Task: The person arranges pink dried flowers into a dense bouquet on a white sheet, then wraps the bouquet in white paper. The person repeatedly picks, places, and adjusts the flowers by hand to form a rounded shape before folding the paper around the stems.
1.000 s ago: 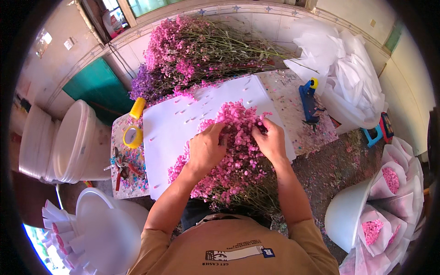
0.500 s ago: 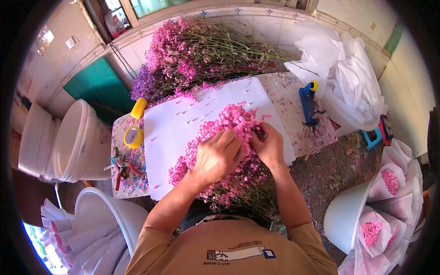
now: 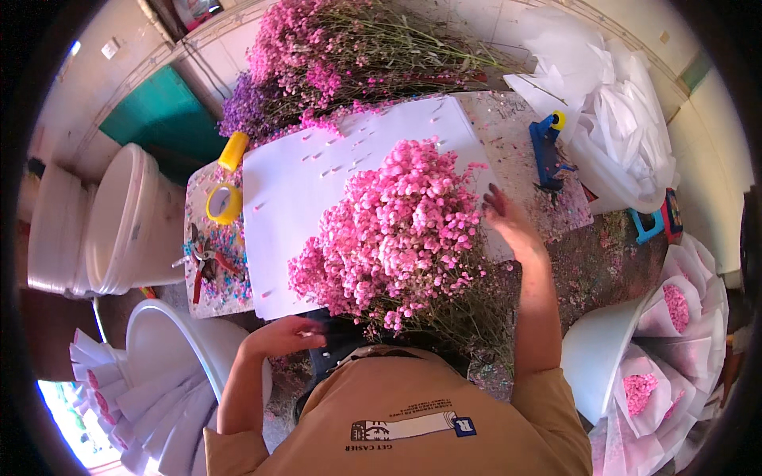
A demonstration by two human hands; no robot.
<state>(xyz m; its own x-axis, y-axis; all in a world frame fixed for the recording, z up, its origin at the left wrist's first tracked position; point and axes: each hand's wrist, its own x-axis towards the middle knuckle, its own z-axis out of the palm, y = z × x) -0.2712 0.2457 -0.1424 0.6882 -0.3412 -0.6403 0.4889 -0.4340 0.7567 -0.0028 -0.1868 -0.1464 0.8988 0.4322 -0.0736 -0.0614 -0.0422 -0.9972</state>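
A large bunch of pink dried flowers (image 3: 389, 230) lies on white paper (image 3: 278, 206), its blossoms toward the far side and its thin stems (image 3: 476, 317) toward me. At the bunch's right edge, my right hand (image 3: 512, 222) is open with fingers spread, the fingertips dark; it holds nothing. My left hand (image 3: 286, 335) is off the blossoms, low at the left by the table's near edge. Its fingers are loosely stretched, and a small pale spot shows at them, too small to name. Loose pink bits are scattered over the paper.
Yellow tape rolls (image 3: 225, 204), red-handled pruners (image 3: 208, 262) and a blue tape dispenser (image 3: 548, 151) sit around the paper. More flowers (image 3: 317, 63) are heaped behind. White tubs (image 3: 171, 333) flank the table, one at right (image 3: 603, 357) with wrapped bouquets (image 3: 675, 309).
Both hands have come off the blossoms: the left moved down and left toward my body, the right moved to the right and opened. The whole bunch is now uncovered. The view has tilted slightly.
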